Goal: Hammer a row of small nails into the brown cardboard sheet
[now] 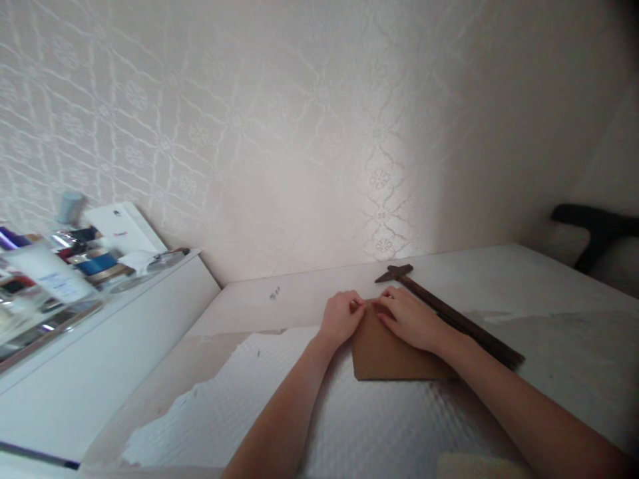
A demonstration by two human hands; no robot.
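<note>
A brown sheet of paper [387,356] lies on the white table [549,299], folded so its far end comes to a point. My left hand [342,318] and my right hand [412,318] both press down at that far tip, fingertips nearly meeting on the fold. My right palm rests over the sheet's right side. A dark wooden stick with a crosspiece, like a small hammer [449,316], lies just behind my right hand, running diagonally to the right.
A white textured mat [349,419] covers the near table. On the left a white shelf [124,313] carries several bottles and tubes [54,266]. A patterned wall [299,133] rises behind; a dark chair arm [594,226] sits far right.
</note>
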